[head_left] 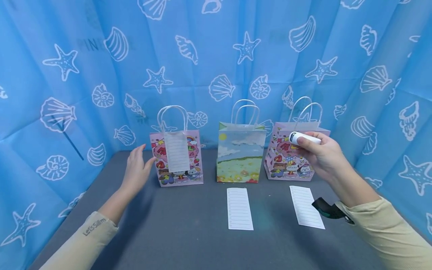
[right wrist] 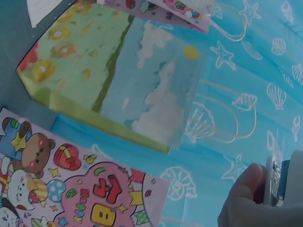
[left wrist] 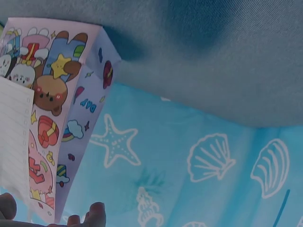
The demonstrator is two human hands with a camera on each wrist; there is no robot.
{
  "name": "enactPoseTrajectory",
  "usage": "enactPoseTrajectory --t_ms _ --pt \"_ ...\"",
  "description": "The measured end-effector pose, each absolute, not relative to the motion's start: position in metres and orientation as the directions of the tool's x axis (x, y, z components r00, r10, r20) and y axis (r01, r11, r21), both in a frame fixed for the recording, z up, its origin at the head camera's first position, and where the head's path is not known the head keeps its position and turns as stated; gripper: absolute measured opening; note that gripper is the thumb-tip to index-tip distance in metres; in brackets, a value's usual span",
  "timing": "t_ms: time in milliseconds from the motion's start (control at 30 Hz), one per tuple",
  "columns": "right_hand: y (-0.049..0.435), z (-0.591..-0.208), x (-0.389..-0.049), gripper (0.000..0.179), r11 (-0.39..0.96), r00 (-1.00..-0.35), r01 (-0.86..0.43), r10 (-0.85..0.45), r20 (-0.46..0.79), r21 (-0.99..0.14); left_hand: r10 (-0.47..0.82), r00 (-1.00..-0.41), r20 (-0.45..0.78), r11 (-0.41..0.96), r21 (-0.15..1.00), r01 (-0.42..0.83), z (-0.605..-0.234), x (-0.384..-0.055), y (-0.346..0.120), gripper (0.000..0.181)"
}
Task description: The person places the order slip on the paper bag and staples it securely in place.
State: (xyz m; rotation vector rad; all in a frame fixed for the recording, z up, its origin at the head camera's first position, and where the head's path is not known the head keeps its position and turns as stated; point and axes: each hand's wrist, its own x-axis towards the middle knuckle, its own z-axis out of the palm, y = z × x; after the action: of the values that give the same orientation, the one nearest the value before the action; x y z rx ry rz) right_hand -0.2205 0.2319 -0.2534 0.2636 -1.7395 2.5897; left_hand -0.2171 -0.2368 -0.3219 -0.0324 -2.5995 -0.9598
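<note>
My right hand [head_left: 325, 157] holds a small white stapler [head_left: 307, 138] between thumb and fingers, raised in front of the right pink cartoon bag [head_left: 287, 170]. Its metal end [right wrist: 271, 182] shows beside the thumb in the right wrist view. At the left, my left hand [head_left: 136, 170] has its fingers extended beside the left pink cartoon bag [head_left: 196, 165]; whether the thumb touches the bag I cannot tell. A lined paper sheet [head_left: 177, 153] hangs down that bag's front from its top edge. Between the pink bags stands a paper bag with a meadow print [head_left: 241, 157].
Two lined paper sheets lie on the grey table [head_left: 189, 240]: one sheet [head_left: 239, 210] before the meadow bag, another sheet [head_left: 305, 206] before the right bag. A blue curtain [head_left: 209, 48] with shells and starfish hangs behind. A dark strap [head_left: 330, 210] is at my right wrist.
</note>
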Motion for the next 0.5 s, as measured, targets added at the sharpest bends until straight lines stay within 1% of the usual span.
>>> enactPoseTrajectory --t_ms 167,267,500 --pt "0.242 -0.258 -0.220 0.013 -0.462 -0.983 -0.105 -0.085 0.162 -0.881 -0.100 -0.938 0.331 0.764 0.629 0.141 -0.328 -0.213 -0.238 0.059" --pt "0.247 -0.260 -0.218 0.013 -0.472 -0.982 -0.106 -0.090 0.168 -0.875 -0.091 -0.947 0.309 0.761 0.635 0.134 -0.331 -0.212 -0.238 0.060" --pt "0.260 -0.263 -0.215 0.012 -0.341 -0.991 -0.100 -0.051 0.125 -0.935 -0.090 -0.963 0.253 0.753 0.650 0.101 -0.335 -0.206 -0.237 0.060"
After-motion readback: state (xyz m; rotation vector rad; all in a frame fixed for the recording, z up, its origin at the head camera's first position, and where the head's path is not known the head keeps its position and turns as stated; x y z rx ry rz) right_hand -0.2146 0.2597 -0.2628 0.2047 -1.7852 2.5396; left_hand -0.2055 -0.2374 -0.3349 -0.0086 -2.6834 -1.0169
